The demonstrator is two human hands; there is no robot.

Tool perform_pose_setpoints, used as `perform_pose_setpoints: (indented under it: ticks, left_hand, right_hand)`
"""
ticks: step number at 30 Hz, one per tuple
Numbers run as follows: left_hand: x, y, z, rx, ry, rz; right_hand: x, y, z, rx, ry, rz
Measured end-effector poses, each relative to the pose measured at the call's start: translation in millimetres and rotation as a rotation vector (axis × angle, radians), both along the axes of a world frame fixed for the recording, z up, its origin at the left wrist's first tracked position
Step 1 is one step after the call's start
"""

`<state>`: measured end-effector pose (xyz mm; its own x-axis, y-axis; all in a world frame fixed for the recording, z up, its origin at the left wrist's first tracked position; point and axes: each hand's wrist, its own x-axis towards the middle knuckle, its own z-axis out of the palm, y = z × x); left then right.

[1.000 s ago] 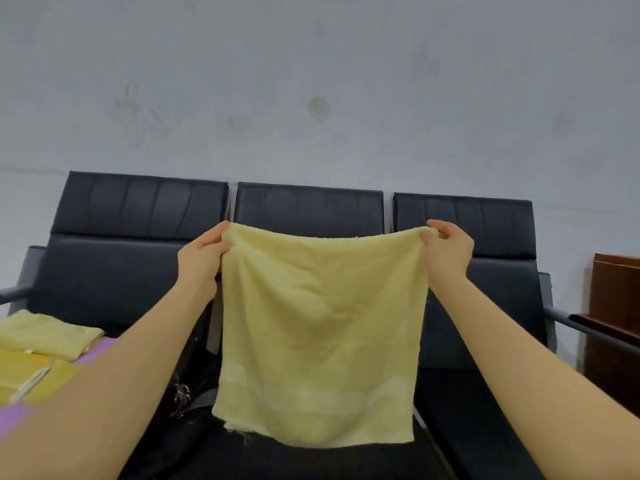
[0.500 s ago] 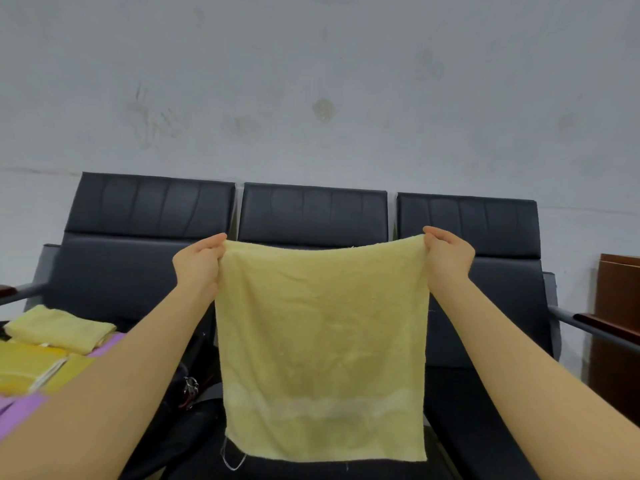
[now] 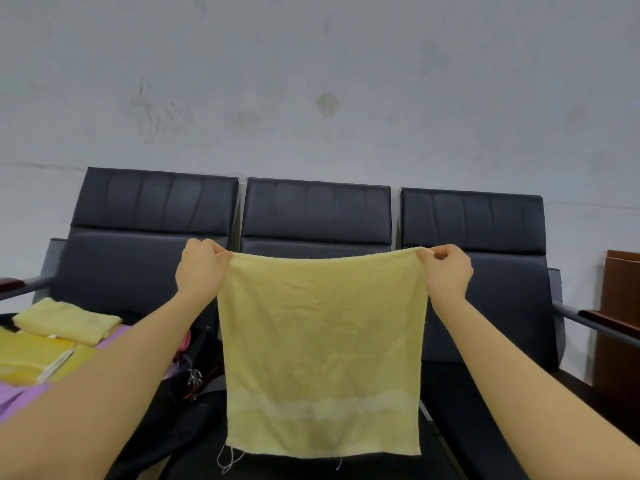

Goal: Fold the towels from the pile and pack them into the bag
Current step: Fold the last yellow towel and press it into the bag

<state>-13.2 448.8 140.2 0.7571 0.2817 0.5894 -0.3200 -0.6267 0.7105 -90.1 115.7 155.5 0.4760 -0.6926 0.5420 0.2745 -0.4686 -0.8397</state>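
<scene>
Behind towel [image 3: 322, 344], black bench [image 3: 471, 216], folded towels [image 3: 65, 322]

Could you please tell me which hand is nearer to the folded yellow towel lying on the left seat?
Left. The left hand pinches the held towel's top corner just right of and above the folded towel. The right hand grips the opposite corner, farther away.

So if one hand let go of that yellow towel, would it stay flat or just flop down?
Probably flop: the yellow towel hangs limp, its top edge sagging between the left hand and right hand. It looks light, held by pinches alone. Loose threads at the hem suggest it could snag.
</scene>
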Motion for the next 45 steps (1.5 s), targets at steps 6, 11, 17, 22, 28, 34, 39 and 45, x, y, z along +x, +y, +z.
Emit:
perform_pose_setpoints:
  ticks: [6, 11, 17, 22, 28, 34, 39, 45]
  left_hand:
    - [-3, -2, -4, -0.011, 0.038, 0.0]
    - [0, -1, 3, -0.152, -0.031, -0.062]
    - [21, -6, -21, -0.278, -0.022, -0.141]
    - [61, -24, -51, -0.403, 0.049, -0.147]
    - [91, -55, -39, -0.443, -0.096, -0.169]
    - [63, -68, -50, -0.512, -0.21, -0.185]
    - [39, -64, -97, -0.481, -0.165, -0.138]
    - [10, -49, -164, -0.277, -0.021, 0.054]
  right_hand:
    - [-1, 6, -4, 0.138, -0.07, 0.057]
    - [5, 8, 1, 0.17, -0.175, 0.075]
    - [33, 1, -25, 0.087, -0.073, 0.041]
    - [67, -6, -45, 0.132, -0.006, 0.099]
    - [100, -8, -31, 0.141, -0.096, 0.179]
    - [87, -9, -45, 0.135, -0.192, 0.233]
    - [58, -4, -84, 0.127, -0.093, 0.129]
    - [31, 1, -139, 0.143, 0.149, 0.066]
